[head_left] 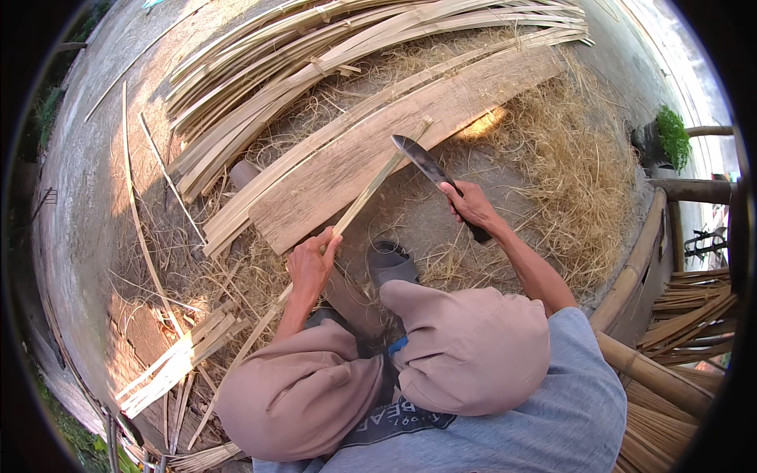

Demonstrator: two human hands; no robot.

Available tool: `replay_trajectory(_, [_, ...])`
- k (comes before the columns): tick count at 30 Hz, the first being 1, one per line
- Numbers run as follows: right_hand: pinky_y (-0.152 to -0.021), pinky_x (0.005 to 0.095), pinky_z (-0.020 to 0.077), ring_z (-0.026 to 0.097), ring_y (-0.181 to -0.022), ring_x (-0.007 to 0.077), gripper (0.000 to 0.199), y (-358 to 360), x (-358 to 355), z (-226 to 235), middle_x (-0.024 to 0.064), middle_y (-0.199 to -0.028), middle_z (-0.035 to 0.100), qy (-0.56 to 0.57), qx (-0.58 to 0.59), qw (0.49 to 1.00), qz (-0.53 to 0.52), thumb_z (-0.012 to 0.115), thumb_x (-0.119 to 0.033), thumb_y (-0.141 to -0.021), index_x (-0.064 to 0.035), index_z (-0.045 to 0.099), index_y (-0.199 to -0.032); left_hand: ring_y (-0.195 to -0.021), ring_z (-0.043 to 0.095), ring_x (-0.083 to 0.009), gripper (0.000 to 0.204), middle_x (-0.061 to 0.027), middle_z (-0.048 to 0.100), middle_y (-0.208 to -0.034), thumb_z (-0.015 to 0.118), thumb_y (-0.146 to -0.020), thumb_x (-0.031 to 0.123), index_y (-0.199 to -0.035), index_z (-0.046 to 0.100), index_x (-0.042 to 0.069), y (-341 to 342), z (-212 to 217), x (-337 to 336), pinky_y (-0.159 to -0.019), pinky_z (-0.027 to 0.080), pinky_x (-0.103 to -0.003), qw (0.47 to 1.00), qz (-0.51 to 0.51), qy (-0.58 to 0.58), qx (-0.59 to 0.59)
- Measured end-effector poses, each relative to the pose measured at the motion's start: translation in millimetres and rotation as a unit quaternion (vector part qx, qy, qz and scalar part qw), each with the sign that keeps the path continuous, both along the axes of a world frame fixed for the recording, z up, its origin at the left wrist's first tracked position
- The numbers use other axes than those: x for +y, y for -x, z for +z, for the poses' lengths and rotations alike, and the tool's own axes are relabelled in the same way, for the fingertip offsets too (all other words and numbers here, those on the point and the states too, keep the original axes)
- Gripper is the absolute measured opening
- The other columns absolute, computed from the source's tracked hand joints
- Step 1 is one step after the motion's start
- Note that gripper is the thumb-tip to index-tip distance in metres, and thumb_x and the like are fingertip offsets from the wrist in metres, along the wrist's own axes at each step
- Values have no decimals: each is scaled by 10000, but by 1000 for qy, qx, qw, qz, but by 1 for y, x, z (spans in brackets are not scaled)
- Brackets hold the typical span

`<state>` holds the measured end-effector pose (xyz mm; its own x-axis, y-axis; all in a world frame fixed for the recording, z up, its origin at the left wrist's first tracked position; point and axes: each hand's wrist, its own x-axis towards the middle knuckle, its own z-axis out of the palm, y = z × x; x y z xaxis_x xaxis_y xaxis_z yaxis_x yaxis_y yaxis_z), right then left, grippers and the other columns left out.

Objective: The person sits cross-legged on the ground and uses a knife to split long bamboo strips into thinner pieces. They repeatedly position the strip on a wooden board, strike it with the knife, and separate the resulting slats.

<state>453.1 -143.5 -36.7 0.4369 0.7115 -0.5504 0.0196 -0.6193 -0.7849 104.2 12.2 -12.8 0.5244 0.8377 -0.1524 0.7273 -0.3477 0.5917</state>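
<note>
The left hand [310,264] is curled closed around a pale split strip [371,193], which runs forward from it over the plank [331,188], and its fingers are best kept well behind the blade. Ahead and to its right, the right hand [471,206] is wrapped firmly round the knife [426,162], its blade crossing the strip, contact unclear; a shallow, even angle should shave cleanly, with the plank beyond as backing.

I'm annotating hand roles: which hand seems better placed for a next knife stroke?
Probably the right hand: it already grips the knife, blade near the far part of the strip, while the left hand is occupied holding the strip.
</note>
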Motion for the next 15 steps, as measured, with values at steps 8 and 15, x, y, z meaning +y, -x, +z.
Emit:
replay_trajectory(8, [-483, 289, 489, 564, -522, 108, 509, 21, 0, -2, 24, -660, 575, -13, 4, 1000, -7, 550, -469, -1077, -28, 562, -825, -808, 723, -378, 382, -182, 754, -919, 761, -935, 398, -1200, 782, 124, 2, 3, -1, -707, 532, -465, 1000, 14, 13, -11])
replay_trajectory(15, [-489, 290, 491, 580, -533, 113, 508, 43, 0, -7, 27, -669, 579, -9, 34, 999, -7, 526, -464, -1089, -32, 558, -823, -775, 701, -357, 381, -158, 741, -890, 759, -935, 401, -1224, 777, 154, 11, -4, 0, -699, 515, -444, 999, 20, 12, -29])
